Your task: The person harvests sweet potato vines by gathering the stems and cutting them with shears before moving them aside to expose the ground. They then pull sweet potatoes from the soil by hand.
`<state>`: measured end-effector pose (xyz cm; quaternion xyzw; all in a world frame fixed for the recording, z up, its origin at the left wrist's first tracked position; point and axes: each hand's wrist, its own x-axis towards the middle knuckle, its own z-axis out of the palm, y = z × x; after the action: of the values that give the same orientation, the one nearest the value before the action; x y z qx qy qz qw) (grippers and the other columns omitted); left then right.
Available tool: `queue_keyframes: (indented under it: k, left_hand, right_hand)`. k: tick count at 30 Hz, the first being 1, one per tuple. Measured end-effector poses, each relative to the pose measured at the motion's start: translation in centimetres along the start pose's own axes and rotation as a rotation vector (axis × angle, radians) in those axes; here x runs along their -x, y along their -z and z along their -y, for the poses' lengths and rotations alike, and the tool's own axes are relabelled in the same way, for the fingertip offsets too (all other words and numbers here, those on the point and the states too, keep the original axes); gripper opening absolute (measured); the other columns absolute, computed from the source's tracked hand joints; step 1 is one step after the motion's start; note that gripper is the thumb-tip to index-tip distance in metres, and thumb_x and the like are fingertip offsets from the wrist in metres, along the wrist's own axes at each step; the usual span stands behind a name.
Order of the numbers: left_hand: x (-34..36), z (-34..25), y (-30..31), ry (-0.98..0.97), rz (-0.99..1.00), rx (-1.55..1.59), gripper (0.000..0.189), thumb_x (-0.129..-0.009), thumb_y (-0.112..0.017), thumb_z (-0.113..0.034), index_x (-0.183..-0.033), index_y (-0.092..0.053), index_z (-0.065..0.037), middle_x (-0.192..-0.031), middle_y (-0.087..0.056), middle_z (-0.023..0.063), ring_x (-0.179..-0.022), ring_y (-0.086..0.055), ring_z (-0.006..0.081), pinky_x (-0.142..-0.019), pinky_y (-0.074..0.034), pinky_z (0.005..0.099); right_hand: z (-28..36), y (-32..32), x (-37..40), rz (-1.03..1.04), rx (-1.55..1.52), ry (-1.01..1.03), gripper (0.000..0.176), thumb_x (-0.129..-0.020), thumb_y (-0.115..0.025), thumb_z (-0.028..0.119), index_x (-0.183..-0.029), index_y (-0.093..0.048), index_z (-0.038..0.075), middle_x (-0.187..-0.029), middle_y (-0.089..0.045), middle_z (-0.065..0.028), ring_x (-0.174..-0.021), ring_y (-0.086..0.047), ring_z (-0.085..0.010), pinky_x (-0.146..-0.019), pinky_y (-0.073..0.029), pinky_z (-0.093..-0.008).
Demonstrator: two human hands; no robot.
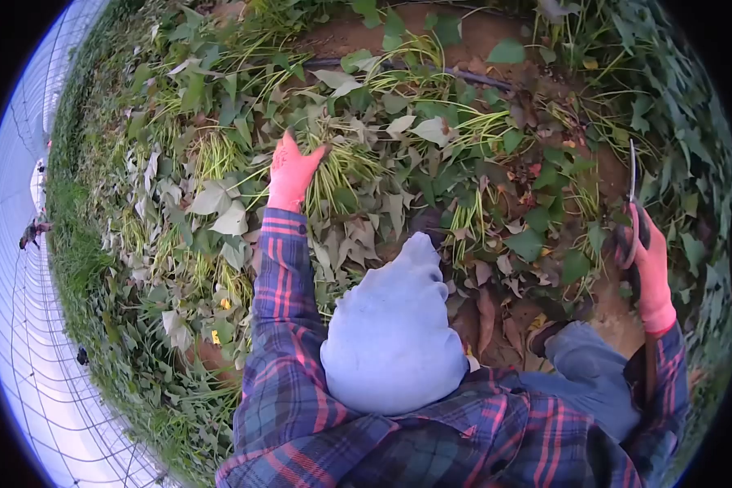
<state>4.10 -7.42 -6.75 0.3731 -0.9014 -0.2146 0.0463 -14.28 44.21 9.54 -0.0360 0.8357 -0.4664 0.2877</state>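
Note:
My left hand point(294, 172), in a pink glove, reaches into the vines left of the middle, back side up. Its thumb stands apart from the fingers. Beside the thumb lies a clump of pale green vine stems point(346, 169) with drooping leaves. Over on the right, my right hand point(652, 272), gloved in pink with dark palm and fingers, is closed on the handles of a pair of scissors point(633, 172). The narrow blades point away from me, near the soil and some leaves.
Leafy vines in bunches cover the ground, with bare brown soil point(480, 41) at the top. A dark hose point(472, 77) crosses there. My bent knee point(590, 366) is at lower right. Far left, another person point(34, 233) is near the greenhouse wall point(16, 325).

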Motion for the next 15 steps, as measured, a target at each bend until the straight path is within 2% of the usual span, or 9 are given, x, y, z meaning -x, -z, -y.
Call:
queue_keyframes:
  k: [1,3,5,7,8,11,13,15]
  left_hand:
    - [1.1,-0.8,-0.4,0.044,-0.064,-0.051,0.086,-0.079,-0.067,-0.046,-0.135,-0.033,0.009,-0.130,-0.046,0.0267,-0.122,-0.045,0.0373,-0.103,-0.036,0.0421]
    - [3.4,-1.1,-3.5,-0.030,-0.292,-0.124,0.080,-0.082,-0.063,-0.044,-0.135,-0.033,0.009,-0.131,-0.045,0.0271,-0.122,-0.044,0.0390,-0.104,-0.033,0.0462]
    - [5.5,-3.0,-5.9,0.020,-0.259,-0.166,0.078,-0.084,-0.060,-0.045,-0.134,-0.034,0.009,-0.134,-0.041,0.0285,-0.125,-0.039,0.0407,-0.106,-0.029,0.0488]
    - [5.0,-2.1,-8.8,0.051,-0.222,-0.354,0.082,-0.085,-0.056,-0.049,-0.135,-0.032,0.010,-0.138,-0.037,0.0296,-0.130,-0.033,0.0437,-0.108,-0.025,0.0537]
    - [4.2,-1.0,-10.4,0.061,-0.226,-0.379,0.081,-0.085,-0.056,-0.049,-0.136,-0.032,0.010,-0.138,-0.036,0.0296,-0.130,-0.032,0.0441,-0.107,-0.025,0.0557]
    - [1.1,1.8,-13.7,0.065,-0.199,-0.432,0.079,-0.086,-0.055,-0.047,-0.137,-0.031,0.009,-0.139,-0.035,0.0292,-0.130,-0.032,0.0443,-0.105,-0.026,0.0586]
    - [0.0,1.4,-13.1,0.107,-0.121,-0.467,0.079,-0.086,-0.054,-0.047,-0.139,-0.029,0.007,-0.140,-0.034,0.0273,-0.129,-0.033,0.0423,-0.103,-0.028,0.0584]
    - [-0.4,1.0,-11.9,0.103,-0.023,-0.500,0.081,-0.086,-0.054,-0.048,-0.140,-0.028,0.005,-0.140,-0.034,0.0256,-0.128,-0.034,0.0415,-0.102,-0.030,0.0578]
  right_hand:
    - [0.1,0.3,0.0,0.048,0.025,-0.018,0.040,-0.092,-0.053,0.016,-0.129,-0.050,0.002,-0.070,-0.046,0.0042,-0.059,-0.045,-0.0051,-0.054,-0.039,-0.0209]
    - [0.9,0.0,0.1,0.127,0.024,-0.071,0.040,-0.093,-0.055,0.018,-0.129,-0.051,0.003,-0.071,-0.047,0.0049,-0.060,-0.046,-0.0047,-0.055,-0.041,-0.0209]
    - [0.5,-0.2,0.2,0.112,0.003,-0.087,0.042,-0.094,-0.055,0.023,-0.131,-0.050,0.004,-0.073,-0.048,0.0051,-0.060,-0.045,-0.0042,-0.056,-0.041,-0.0209]
    - [0.3,-0.2,0.1,0.220,0.029,-0.045,0.043,-0.094,-0.055,0.026,-0.131,-0.050,0.004,-0.074,-0.048,0.0047,-0.061,-0.044,-0.0042,-0.056,-0.041,-0.0210]
    - [0.8,-0.2,0.2,0.267,0.059,-0.093,0.044,-0.095,-0.054,0.026,-0.133,-0.049,0.005,-0.075,-0.048,0.0043,-0.062,-0.043,-0.0043,-0.056,-0.041,-0.0214]
    - [-0.5,-0.2,-0.1,0.270,0.137,-0.051,0.043,-0.094,-0.053,0.026,-0.132,-0.049,0.005,-0.075,-0.048,0.0041,-0.062,-0.043,-0.0043,-0.055,-0.041,-0.0214]
    - [-0.3,0.0,-0.2,0.275,0.157,-0.043,0.043,-0.094,-0.053,0.025,-0.132,-0.049,0.005,-0.077,-0.050,0.0037,-0.064,-0.044,-0.0044,-0.058,-0.041,-0.0220]
    - [-0.5,0.0,-0.7,0.236,0.234,0.068,0.044,-0.093,-0.054,0.026,-0.132,-0.049,0.005,-0.079,-0.053,0.0028,-0.067,-0.046,-0.0047,-0.061,-0.042,-0.0223]
